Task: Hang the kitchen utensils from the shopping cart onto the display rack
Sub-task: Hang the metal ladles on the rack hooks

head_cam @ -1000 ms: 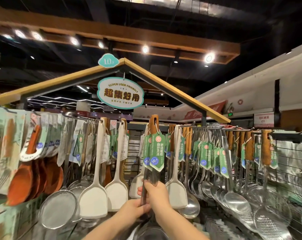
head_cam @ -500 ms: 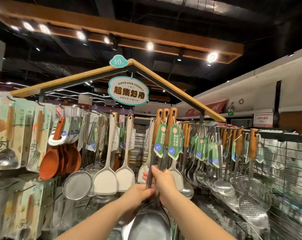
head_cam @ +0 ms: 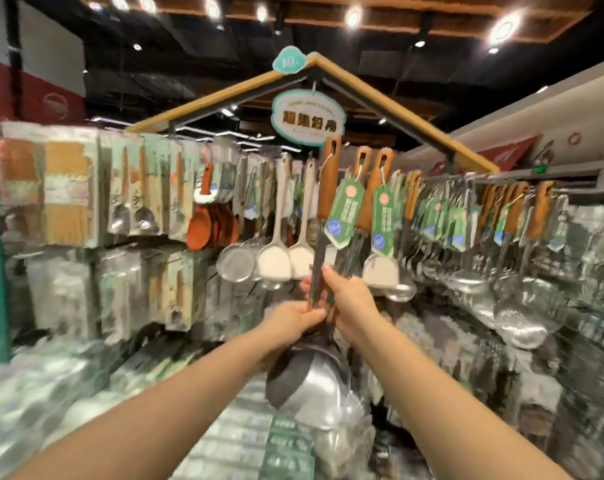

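Observation:
Both hands hold a bunch of steel ladles upright by their metal shafts, in front of the display rack. The ladles have brown wooden handles with hanging holes and green tags. My left hand grips the shafts low, just above the bowls. My right hand grips them slightly higher, from the right. The three handle tops stand fanned apart at about rail height; whether any is on a hook I cannot tell. The shopping cart is out of view.
The rack is crowded: white spatulas, a mesh strainer and orange spoons hang left of the bunch, steel ladles and skimmers to the right. Packaged cutlery fills the far left. A teal sign hangs above.
The view has pulled back and tilted down, so more of my arms and the ladle bowls show. The handle tops have fanned apart and risen above the neighbouring hung utensils.

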{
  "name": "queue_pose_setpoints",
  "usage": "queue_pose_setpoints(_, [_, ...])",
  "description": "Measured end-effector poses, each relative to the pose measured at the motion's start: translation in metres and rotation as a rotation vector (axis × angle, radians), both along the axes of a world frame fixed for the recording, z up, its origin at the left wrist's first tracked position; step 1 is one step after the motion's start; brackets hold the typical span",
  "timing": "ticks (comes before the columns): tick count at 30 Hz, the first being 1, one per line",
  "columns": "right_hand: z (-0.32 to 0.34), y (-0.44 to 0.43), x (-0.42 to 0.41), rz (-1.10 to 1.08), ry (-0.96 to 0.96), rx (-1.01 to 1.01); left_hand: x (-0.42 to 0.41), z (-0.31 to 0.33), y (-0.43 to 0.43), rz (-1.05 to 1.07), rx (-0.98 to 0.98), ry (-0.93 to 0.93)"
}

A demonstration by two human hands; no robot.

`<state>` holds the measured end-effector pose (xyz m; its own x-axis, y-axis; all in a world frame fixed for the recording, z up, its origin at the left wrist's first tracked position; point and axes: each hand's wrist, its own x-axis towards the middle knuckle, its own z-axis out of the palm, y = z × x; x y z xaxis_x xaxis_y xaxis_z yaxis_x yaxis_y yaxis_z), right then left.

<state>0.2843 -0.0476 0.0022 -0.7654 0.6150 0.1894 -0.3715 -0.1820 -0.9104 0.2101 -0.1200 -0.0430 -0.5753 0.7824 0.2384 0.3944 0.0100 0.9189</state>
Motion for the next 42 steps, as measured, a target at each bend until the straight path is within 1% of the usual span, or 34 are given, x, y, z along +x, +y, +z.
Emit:
queue_pose_setpoints(6, [-0.056, -0.094, 0.008, 0.276, -0.035, -0.047, 0.044, -0.048, -0.113, 0.314, -0.044, -0.011])
queue_pose_setpoints(10, [-0.087, -0.176, 0.010, 0.439, -0.094, -0.045, 0.071, -0.076, -0.201, 0.438, -0.096, -0.069])
queue_pose_setpoints(11, [-0.092, -0.193, 0.008, 0.479, -0.095, -0.051, 0.073, -0.082, -0.221, 0.486, -0.117, -0.072])
queue_pose_setpoints(12, [-0.098, -0.219, 0.006, 0.530, -0.113, -0.056, 0.076, -0.089, -0.248, 0.547, -0.113, -0.115])
queue_pose_setpoints(15, [-0.115, -0.295, -0.007, 0.687, -0.175, -0.048, 0.078, -0.105, -0.324, 0.681, -0.043, -0.236])
queue_pose_setpoints(17, [-0.129, -0.345, -0.021, 0.789, -0.217, -0.057, 0.076, -0.119, -0.374, 0.785, -0.056, -0.247])
queue_pose_setpoints(19, [-0.146, -0.397, -0.039, 0.873, -0.250, -0.056, 0.072, -0.130, -0.422, 0.891, -0.064, -0.298])
queue_pose_setpoints(25, [-0.198, -0.530, -0.092, 1.027, -0.384, -0.025, 0.034, -0.181, -0.548, 1.081, -0.150, -0.362])
queue_pose_setpoints(28, [-0.225, -0.574, -0.121, 1.048, -0.467, -0.010, 0.012, -0.203, -0.590, 1.106, -0.191, -0.420])
queue_pose_setpoints(33, [-0.282, -0.631, -0.167, 1.091, -0.640, 0.039, -0.018, -0.256, -0.638, 1.223, -0.183, -0.570])
queue_pose_setpoints(35, [-0.311, -0.655, -0.185, 1.129, -0.727, 0.023, -0.032, -0.280, -0.655, 1.272, -0.232, -0.607])
queue_pose_setpoints(39, [-0.382, -0.694, -0.209, 1.198, -0.937, 0.110, -0.049, -0.335, -0.681, 1.356, -0.388, -0.719])
queue_pose_setpoints(42, [-0.446, -0.707, -0.210, 1.217, -1.149, 0.182, -0.048, -0.392, -0.688, 1.397, -0.423, -0.958])
